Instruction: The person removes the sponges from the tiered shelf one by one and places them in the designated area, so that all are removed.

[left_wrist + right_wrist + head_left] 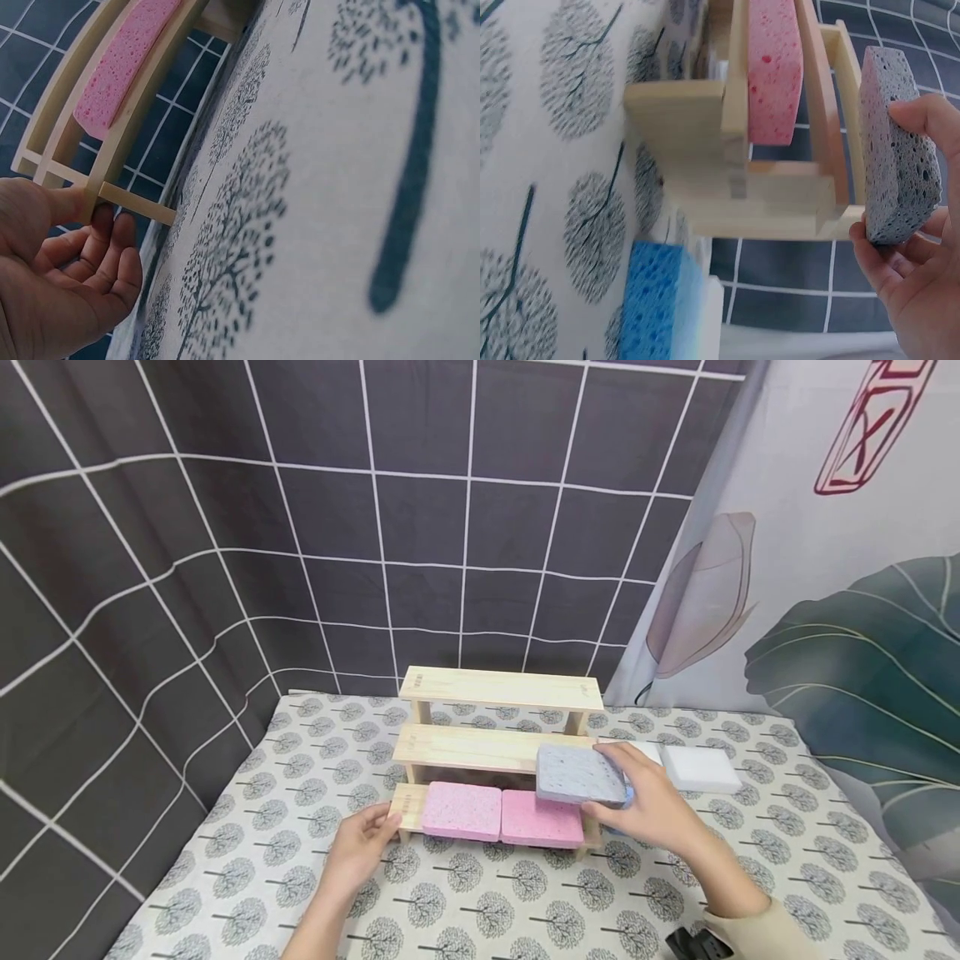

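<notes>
A three-step wooden rack (498, 687) stands on the cloth, and two pink sponges (461, 811) lie side by side on its lowest step. My left hand (358, 843) pinches the left end of that lowest step between thumb and fingers; the left wrist view shows the fingers (126, 255) curled under the board. With my right hand (648, 797) I grip a grey sponge (577, 774) by its right end, raised in front of the middle step and above the right pink sponge. In the right wrist view the thumb lies on one face of the grey sponge (900, 150).
To the right of the rack are white sponges (702, 769) and a blue sponge (652, 300), the latter mostly hidden behind my right hand in the head view. A tree-patterned cloth (300, 827) covers the table. Dark gridded curtain (420, 518) hangs behind.
</notes>
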Available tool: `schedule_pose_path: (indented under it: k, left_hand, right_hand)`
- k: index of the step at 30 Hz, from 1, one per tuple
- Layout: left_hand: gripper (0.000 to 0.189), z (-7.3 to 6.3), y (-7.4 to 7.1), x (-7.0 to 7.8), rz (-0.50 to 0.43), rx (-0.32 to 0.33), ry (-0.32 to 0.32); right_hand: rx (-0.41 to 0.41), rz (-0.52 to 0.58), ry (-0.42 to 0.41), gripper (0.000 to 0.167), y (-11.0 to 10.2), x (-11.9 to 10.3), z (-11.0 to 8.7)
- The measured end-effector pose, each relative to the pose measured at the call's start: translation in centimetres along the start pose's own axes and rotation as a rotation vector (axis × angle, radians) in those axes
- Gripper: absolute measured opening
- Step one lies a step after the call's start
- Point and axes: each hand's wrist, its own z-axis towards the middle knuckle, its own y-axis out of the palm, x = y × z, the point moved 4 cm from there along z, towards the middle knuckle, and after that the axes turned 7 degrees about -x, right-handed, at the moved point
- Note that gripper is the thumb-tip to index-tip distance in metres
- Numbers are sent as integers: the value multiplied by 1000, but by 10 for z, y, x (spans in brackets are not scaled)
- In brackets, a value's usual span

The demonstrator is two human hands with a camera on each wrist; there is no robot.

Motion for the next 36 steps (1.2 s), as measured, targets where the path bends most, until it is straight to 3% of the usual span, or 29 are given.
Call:
schedule_pose_path:
  k: [9, 15, 22, 36]
  left_hand:
    - [38, 0, 1, 1, 7, 2, 0]
    - [39, 0, 1, 0, -2, -5, -6]
    - [39, 1, 0, -2, 0, -1, -18]
    - [40, 1, -1, -1, -6, -9, -11]
  right_hand:
    - [40, 5, 16, 81, -12, 20, -23]
    - [44, -38, 79, 80, -22, 40, -45]
    - [80, -85, 88, 81, -34, 61, -65]
    - [58, -107, 138, 83, -42, 85, -82]
